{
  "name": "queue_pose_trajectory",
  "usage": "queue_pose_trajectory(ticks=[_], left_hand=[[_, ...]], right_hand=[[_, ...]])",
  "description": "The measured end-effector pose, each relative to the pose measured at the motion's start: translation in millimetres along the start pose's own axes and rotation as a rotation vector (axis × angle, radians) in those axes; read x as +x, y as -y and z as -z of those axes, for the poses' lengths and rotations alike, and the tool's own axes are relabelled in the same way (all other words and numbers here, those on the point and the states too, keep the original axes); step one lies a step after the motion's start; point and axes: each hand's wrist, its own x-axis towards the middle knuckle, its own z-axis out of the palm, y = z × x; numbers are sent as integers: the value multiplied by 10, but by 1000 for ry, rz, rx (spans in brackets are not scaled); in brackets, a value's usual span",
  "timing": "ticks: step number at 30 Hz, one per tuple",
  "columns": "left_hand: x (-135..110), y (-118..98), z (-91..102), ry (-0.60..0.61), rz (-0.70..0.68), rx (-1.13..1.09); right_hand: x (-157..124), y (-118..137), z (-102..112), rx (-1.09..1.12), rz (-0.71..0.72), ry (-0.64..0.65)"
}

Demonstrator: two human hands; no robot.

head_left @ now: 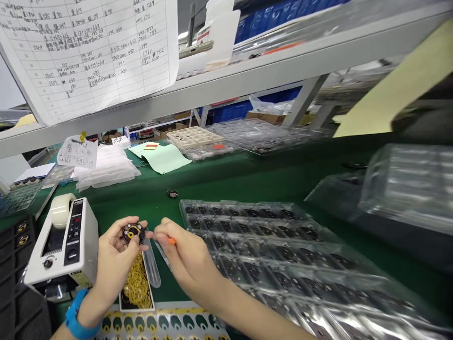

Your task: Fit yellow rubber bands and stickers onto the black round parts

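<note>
My left hand [120, 245], with a blue band at the wrist, pinches a round black part [133, 232] that has a yellow curved piece on its face. Close beside it on the right, my right hand [184, 250] is closed on a slim tool with an orange part [171, 241]; most of the tool is hidden by the fingers. Beneath the hands lies an open box of thin yellow rings [138, 285]. A narrow clear plastic piece [152, 267] rests along the box's right side. Nearer me is a sheet of dark green and yellow stickers [166, 323].
A white tape dispenser [67, 250] stands left, beside a black tray [17, 283]. Clear trays of black round parts [255, 236] fill the right. One dark part [172, 193] lies on the green mat. A handwritten sheet [92, 56] hangs from the grey shelf bar [247, 82] overhead.
</note>
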Motion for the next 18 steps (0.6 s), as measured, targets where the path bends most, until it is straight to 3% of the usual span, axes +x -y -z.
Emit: queue_pose_trajectory(ticks=[5,12,18], left_hand=[[-80,74,-12,-3,-57,61],[-153,193,-20,-7,-138,239],[-140,261,-18,-14,-173,310]], right_hand=[[-36,-77,-141,-94,2,-7],[-58,-109,-142,-105,-40,-54],[-36,-128,-143,-66,-180,-10]])
